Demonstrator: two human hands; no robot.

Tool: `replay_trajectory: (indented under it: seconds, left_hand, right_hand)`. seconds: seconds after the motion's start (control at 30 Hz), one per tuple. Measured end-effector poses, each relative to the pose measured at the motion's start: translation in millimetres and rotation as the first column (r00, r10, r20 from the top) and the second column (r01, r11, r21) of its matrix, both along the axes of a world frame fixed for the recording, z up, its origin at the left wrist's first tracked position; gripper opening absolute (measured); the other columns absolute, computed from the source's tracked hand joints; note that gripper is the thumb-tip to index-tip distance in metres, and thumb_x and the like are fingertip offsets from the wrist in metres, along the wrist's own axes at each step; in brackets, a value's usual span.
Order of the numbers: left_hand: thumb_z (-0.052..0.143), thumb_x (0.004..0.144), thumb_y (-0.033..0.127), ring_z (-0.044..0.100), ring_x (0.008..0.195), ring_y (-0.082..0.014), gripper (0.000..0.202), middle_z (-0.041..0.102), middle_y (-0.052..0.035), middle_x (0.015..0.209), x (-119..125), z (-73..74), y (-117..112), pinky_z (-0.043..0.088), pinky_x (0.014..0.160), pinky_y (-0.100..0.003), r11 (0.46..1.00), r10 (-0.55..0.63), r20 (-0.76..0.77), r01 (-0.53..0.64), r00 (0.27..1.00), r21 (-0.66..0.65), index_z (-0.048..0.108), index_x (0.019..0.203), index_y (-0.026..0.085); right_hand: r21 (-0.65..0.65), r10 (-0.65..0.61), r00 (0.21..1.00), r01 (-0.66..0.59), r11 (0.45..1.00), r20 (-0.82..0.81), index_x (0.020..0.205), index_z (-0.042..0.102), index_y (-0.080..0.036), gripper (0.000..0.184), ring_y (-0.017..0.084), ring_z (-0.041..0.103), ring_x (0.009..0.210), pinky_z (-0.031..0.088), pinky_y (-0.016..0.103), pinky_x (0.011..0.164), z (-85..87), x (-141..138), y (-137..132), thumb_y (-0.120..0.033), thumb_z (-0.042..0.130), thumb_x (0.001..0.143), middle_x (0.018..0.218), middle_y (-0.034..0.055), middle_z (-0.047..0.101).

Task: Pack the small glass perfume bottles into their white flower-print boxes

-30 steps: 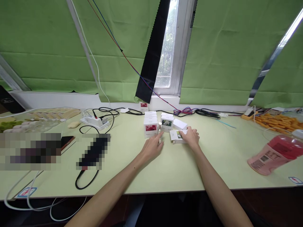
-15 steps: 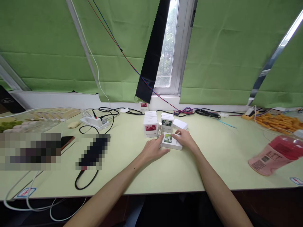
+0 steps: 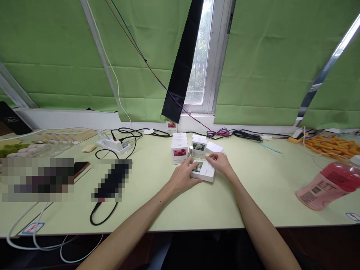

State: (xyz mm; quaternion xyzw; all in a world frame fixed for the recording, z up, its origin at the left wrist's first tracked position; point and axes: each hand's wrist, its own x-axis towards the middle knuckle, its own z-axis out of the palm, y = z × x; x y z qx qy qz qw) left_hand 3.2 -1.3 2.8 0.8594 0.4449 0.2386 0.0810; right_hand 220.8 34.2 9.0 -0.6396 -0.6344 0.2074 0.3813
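Note:
A flat white box with a green-and-white flower picture lies on the table in front of me. My left hand grips its left end, fingers over the top and thumb low along the near side. At the box's far right corner are the bent fingertips of my right hand, close together; their exact contact is partly hidden. A small glass bottle with a shiny cap stands just behind my left fingers. Behind it are white boxes with red flowers and white boxes with white flowers.
A plain white box lies behind my right hand. Left are a power strip, black cables and a blurred-out dark object. Right are a pink-red bottle and a heap of orange sticks. The table's front edge runs under my forearms.
The flat box has turned a little, its right end coming nearer to me. My left fingers now reach further over its picture, and my right fingertips have shifted to its far corner.

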Motion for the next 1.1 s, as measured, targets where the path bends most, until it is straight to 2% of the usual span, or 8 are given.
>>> replay_trajectory:
  seconds: [0.13,0.23,0.43,0.53,0.63,0.73,0.83,1.1]
  left_hand:
    - [0.076,0.075,0.042,0.065,0.107,-0.0266,0.065,0.061,-0.0073,0.128,1.5,-0.9,-3.0,0.054,0.075,-0.034,0.995,-0.069,-0.030,0.070,0.997,0.065,0.059,0.136,0.029]
    - [0.070,0.075,0.030,0.067,0.103,-0.0244,0.062,0.064,-0.0053,0.130,2.6,-0.6,-3.9,0.053,0.075,-0.032,0.988,-0.105,-0.014,0.106,0.994,0.111,0.059,0.137,0.030]
    - [0.063,0.079,0.023,0.069,0.082,-0.0189,0.043,0.073,-0.0040,0.101,-4.4,-1.3,6.1,0.050,0.067,-0.027,0.984,-0.042,0.111,0.022,0.993,0.179,0.070,0.121,0.025]
    - [0.062,0.078,0.024,0.069,0.081,-0.0190,0.049,0.071,-0.0058,0.101,-10.0,-3.0,10.6,0.048,0.061,-0.026,0.961,0.028,0.089,-0.052,0.996,0.270,0.068,0.127,0.024]
    - [0.062,0.078,0.023,0.070,0.086,-0.0200,0.061,0.071,-0.0070,0.112,-12.2,-3.0,9.5,0.048,0.058,-0.026,0.951,0.080,0.013,-0.080,0.997,0.299,0.061,0.139,0.027]
    - [0.060,0.080,0.021,0.071,0.094,-0.0215,0.069,0.068,-0.0056,0.131,-10.0,-1.3,4.6,0.050,0.060,-0.027,0.960,0.092,-0.078,-0.068,0.993,0.273,0.053,0.147,0.032]
    - [0.059,0.081,0.020,0.072,0.097,-0.0232,0.073,0.060,-0.0038,0.146,-6.1,0.0,0.1,0.053,0.065,-0.031,0.970,0.095,-0.151,-0.058,0.984,0.234,0.048,0.151,0.033]
    - [0.057,0.080,0.016,0.071,0.107,-0.0267,0.075,0.063,-0.0030,0.143,-6.6,3.9,-1.0,0.057,0.076,-0.035,0.986,0.139,-0.086,-0.129,0.987,0.107,0.048,0.152,0.031]
  right_hand:
    - [0.031,0.021,0.994,-0.017,0.999,-0.105,0.069,0.073,-0.017,0.026,0.019,0.062,0.065,0.044,0.029,0.062,-1.4,-7.9,-0.1,-0.040,0.065,0.078,0.067,0.0053,0.070]
    - [0.091,0.078,0.966,-0.057,0.994,-0.247,0.068,0.071,-0.017,0.039,0.016,0.055,0.059,0.040,0.028,0.058,1.8,-11.2,-3.6,-0.053,0.063,0.081,0.061,0.0032,0.063]
    - [0.278,0.232,0.853,-0.107,0.955,-0.468,0.080,0.071,-0.017,0.045,0.014,0.052,0.062,0.038,0.024,0.053,13.9,-16.3,-12.6,-0.062,0.065,0.081,0.073,0.0027,0.064]
    - [0.187,0.216,0.855,-0.142,0.972,-0.471,0.084,0.070,-0.018,0.048,0.013,0.053,0.059,0.035,0.023,0.046,14.8,-20.2,-14.0,-0.066,0.067,0.078,0.073,0.0027,0.064]
    - [-0.002,0.164,0.853,-0.190,0.982,-0.496,0.078,0.066,-0.018,0.052,0.010,0.044,0.044,0.028,0.022,0.039,15.7,-21.1,-16.1,-0.070,0.065,0.079,0.056,-0.0014,0.054]
    - [-0.124,0.152,0.817,-0.262,0.957,-0.556,0.080,0.065,-0.018,0.048,0.007,0.035,0.037,0.020,0.020,0.036,17.9,-19.4,-18.9,-0.066,0.067,0.078,0.046,-0.0063,0.044]
    - [-0.120,0.185,0.786,-0.311,0.943,-0.590,0.093,0.067,-0.017,0.041,0.008,0.037,0.037,0.022,0.020,0.035,17.8,-17.7,-19.1,-0.055,0.070,0.077,0.047,-0.0077,0.045]
    - [-0.013,0.246,0.710,-0.337,0.941,-0.660,0.105,0.059,-0.018,0.035,0.011,0.045,0.038,0.031,0.021,0.037,13.6,-11.8,-13.5,-0.035,0.060,0.075,0.051,-0.0066,0.055]
